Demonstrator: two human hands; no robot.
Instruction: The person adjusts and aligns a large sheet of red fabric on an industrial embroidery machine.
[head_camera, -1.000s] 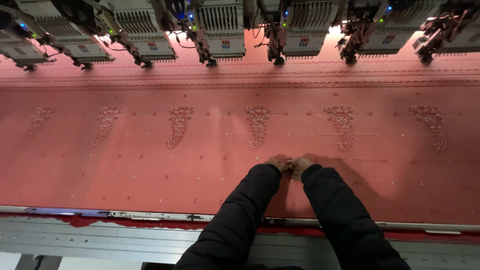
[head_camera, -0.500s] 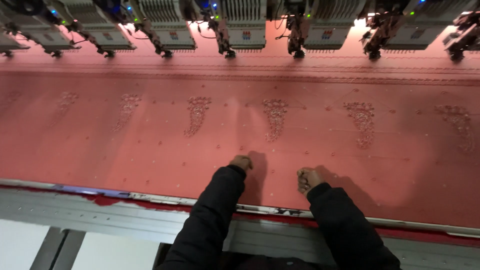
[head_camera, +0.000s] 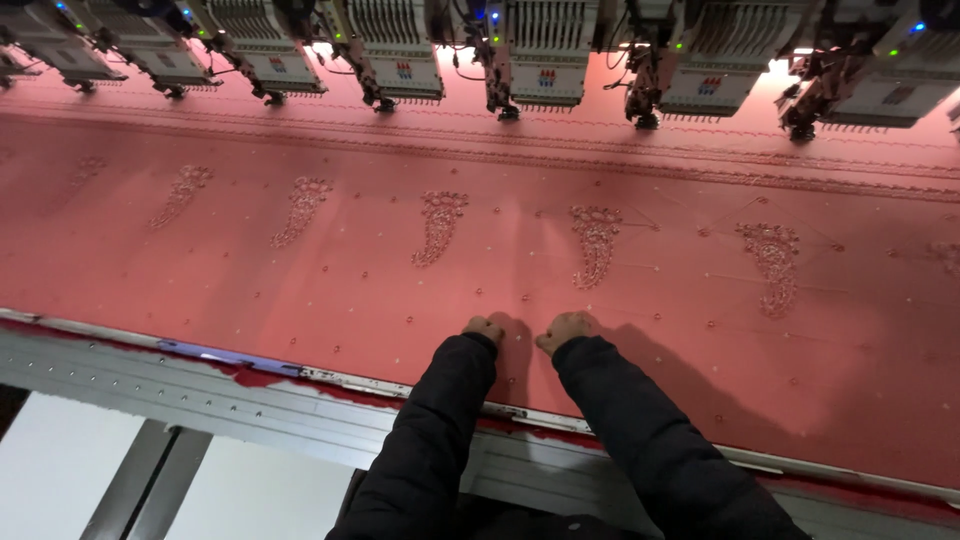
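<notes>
- The pink fabric (head_camera: 300, 280) fills most of my view, stretched flat from the left edge to the right edge and running up to the machines along the top.
- A row of embroidery heads (head_camera: 540, 50) lines the top of the frame, white housings with small coloured lights, their needles hanging just above the cloth.
- A grey metal frame rail (head_camera: 200, 385) runs along the bottom left and slants down toward the lower right, bordering the near edge of the cloth.
- My two dark sleeves (head_camera: 430, 440) come up from the bottom centre.
- Beaded leaf-shaped motifs (head_camera: 595, 240) sit in a line across the middle of the frame, one below each head; the nearest lies just above my hands.
- My right hand (head_camera: 566, 329) rests knuckles-up on the cloth, lower centre, fingers curled in; I cannot tell whether it pinches anything.
- My left hand (head_camera: 484, 328) sits just beside it to the left, also curled on the fabric, its grip hidden from me.
</notes>
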